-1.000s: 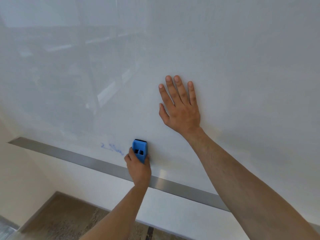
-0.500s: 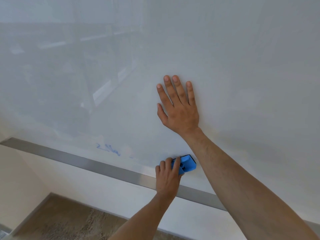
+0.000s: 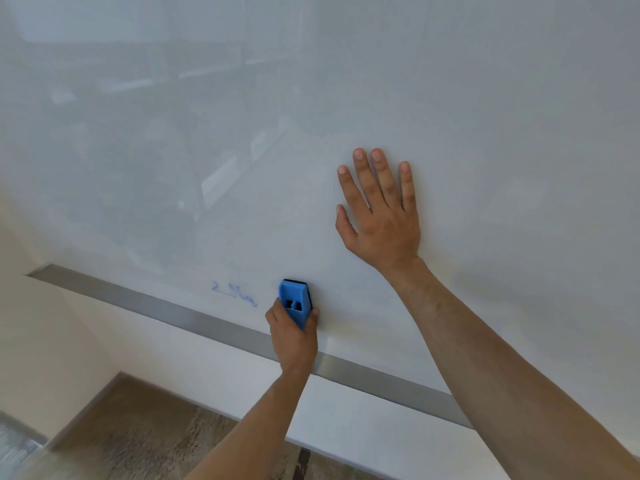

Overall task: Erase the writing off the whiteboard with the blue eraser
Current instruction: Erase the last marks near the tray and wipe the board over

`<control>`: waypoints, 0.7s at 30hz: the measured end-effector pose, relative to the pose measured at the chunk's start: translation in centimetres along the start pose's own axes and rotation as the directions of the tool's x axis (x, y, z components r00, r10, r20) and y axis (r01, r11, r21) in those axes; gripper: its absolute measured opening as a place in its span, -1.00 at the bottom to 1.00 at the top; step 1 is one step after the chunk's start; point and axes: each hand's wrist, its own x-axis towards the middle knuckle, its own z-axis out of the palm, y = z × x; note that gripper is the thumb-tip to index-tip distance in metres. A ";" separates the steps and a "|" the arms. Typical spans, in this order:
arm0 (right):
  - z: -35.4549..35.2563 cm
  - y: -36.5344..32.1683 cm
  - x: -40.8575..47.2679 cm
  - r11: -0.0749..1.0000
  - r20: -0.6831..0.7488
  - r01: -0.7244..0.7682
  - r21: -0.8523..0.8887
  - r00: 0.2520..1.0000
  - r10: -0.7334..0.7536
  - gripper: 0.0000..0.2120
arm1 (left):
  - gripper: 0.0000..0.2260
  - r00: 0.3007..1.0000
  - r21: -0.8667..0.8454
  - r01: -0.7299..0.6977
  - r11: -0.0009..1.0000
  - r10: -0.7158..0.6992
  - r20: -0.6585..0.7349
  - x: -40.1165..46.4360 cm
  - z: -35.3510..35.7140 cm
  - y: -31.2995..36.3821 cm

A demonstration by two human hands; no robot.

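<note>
Now our left hand (image 3: 294,336) grips the blue eraser (image 3: 294,303) just right of the writing (image 3: 234,294); we sweep it leftward flat on the whiteboard (image 3: 485,133), right hand (image 3: 382,216) spread, bracing.

Both arms are bare from the wrist all the way down, with no sleeves, and the left hand (image 3: 294,336) and the right hand (image 3: 381,216) wear no gloves, rings, watch or bands, and the nails on the right fingers (image 3: 379,174) are short.
</note>
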 end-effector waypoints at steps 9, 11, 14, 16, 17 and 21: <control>0.6 -4.0 0.4 0.989 0.065 -0.019 0.146 0.998 0.010 -0.48 | -0.31 0.986 -0.063 0.126 0.990 -0.132 -0.106 4.7 -4.3 -0.6; 1.0 -5.3 0.7 0.981 0.071 0.033 0.193 0.996 -0.047 -0.48 | -0.28 0.993 -0.039 0.091 0.995 -0.094 -0.072 4.9 -4.8 -0.6; 2.0 -6.7 1.2 0.976 0.100 0.058 0.210 0.992 -0.081 -0.47 | -0.25 0.999 0.020 0.025 0.999 -0.026 0.045 3.4 -4.0 -0.4; 2.7 -7.5 1.3 0.981 0.120 0.054 0.186 0.990 -0.077 -0.45 | -0.25 0.995 0.060 0.003 0.998 -0.009 0.095 2.4 -3.2 -0.5; 3.0 -7.8 1.3 0.983 0.125 0.056 0.174 0.989 -0.078 -0.45 | -0.25 0.994 0.079 -0.001 0.997 -0.008 0.114 2.0 -2.8 -0.6; 3.9 -8.2 1.0 0.990 0.110 0.061 0.128 0.991 -0.075 -0.44 | -0.26 0.989 0.133 -0.011 0.991 -0.009 0.149 1.8 -2.6 -1.0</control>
